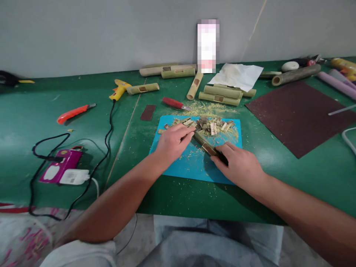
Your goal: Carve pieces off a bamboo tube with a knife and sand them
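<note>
A green bamboo tube [202, 141] with a rectangular opening cut in its side lies slantwise over a blue mat [178, 163]. My right hand [241, 163] is closed round its near end. At the far end, my left hand [175, 142] has its fingers bent and pressed together against the tube; something small and dark shows at the fingertips, too little to name. Bamboo chips [213, 128] and shavings lie heaped just beyond the tube. A red-handled knife [174, 103] rests behind the mat.
On the green table [155, 200] lie more cut bamboo tubes [219, 98], white paper [236, 76], a dark brown sheet [300, 115], an orange utility knife [73, 113], a yellow glue gun [120, 89] and a purple power strip [62, 163] with cords. A phone [207, 46] leans against the wall.
</note>
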### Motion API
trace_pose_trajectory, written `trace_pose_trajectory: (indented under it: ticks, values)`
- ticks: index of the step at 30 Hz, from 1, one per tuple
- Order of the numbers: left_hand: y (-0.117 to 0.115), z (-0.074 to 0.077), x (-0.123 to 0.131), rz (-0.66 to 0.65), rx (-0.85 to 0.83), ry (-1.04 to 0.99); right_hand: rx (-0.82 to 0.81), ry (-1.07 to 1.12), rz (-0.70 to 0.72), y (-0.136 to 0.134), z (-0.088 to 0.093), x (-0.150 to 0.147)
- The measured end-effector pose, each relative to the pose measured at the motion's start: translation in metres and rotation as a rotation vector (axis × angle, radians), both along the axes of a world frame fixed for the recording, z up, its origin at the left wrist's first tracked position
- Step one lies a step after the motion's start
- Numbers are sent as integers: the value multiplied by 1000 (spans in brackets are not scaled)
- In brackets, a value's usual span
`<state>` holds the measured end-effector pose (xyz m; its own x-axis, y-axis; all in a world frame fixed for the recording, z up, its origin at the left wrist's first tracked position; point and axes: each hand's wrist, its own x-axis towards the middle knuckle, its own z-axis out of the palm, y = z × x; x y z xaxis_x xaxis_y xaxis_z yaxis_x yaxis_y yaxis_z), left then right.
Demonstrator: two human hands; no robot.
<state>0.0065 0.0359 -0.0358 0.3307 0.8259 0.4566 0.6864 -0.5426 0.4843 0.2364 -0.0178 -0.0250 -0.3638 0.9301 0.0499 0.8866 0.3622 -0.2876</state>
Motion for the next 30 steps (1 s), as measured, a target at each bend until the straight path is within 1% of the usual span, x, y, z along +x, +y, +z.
trace_pose_trajectory:
  ticks: [3, 6, 11, 12, 16, 20, 24, 28, 30]
  values:
    - [0, -1, -1, 7, 6, 76, 11, -2, 1, 0, -1, 0]
    - [-3, -3, 1, -6, 16, 109, 14, -11, 2, 0, -1, 0]
    - [-14, -9, 9, -170, 6, 190, -6, -22, 8, -1, 0, -2]
    - [-14, -10, 9, -181, 5, 208, -11, -17, 15, -1, 0, -2]
    - [-13, -13, 9, -116, 81, 221, -4, 12, 21, -1, -1, -2]
    - [-15, -14, 9, -154, 115, 253, -12, 12, 42, -1, -1, -2]
    - [-19, -15, 10, -112, 143, 259, -12, 1, 35, 0, -1, -2]
    - [-18, -15, 10, -158, 131, 295, 3, -3, 44, -1, -2, -2]
    - [-16, -15, 9, -101, 156, 303, 22, 4, 38, -2, -3, -1]
